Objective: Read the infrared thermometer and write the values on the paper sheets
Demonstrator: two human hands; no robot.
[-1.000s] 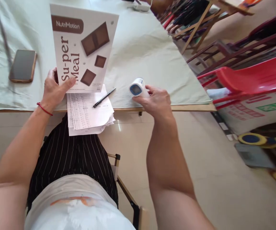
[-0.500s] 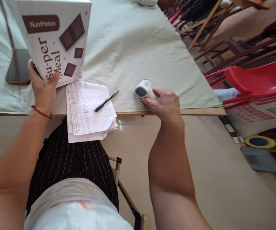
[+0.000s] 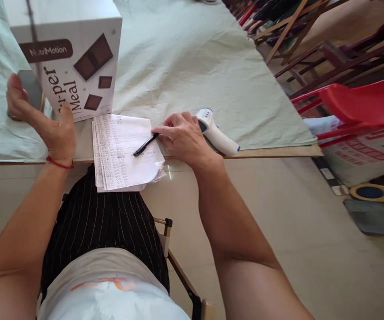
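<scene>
A white box printed "Su-per Meal" [image 3: 94, 49] stands on the cloth-covered table at the left. My left hand [image 3: 57, 131] is open at its lower left corner, thumb over the front face, the other fingers stretched out away from the box. A black pen [image 3: 143, 146] lies slantwise on a stack of printed papers [image 3: 112, 166] that overhangs the table edge. The fingers of my right hand [image 3: 182, 138] are closed on the pen's far end, partly hiding it. Just right of that hand lies a white and blue handheld thermometer [image 3: 220, 135], its screen partly covered.
A phone [image 3: 32, 84] lies behind my left hand, partly hidden. The pale green cloth [image 3: 165, 58] covers the table up to its front edge. A red plastic chair [image 3: 365, 106] and folded wooden frames stand at the right. A chair armrest [image 3: 185, 275] is beside my lap.
My right hand has let go of the thermometer and moved left to the pen. My left hand has loosened from the box, which has come down and now shows its top.
</scene>
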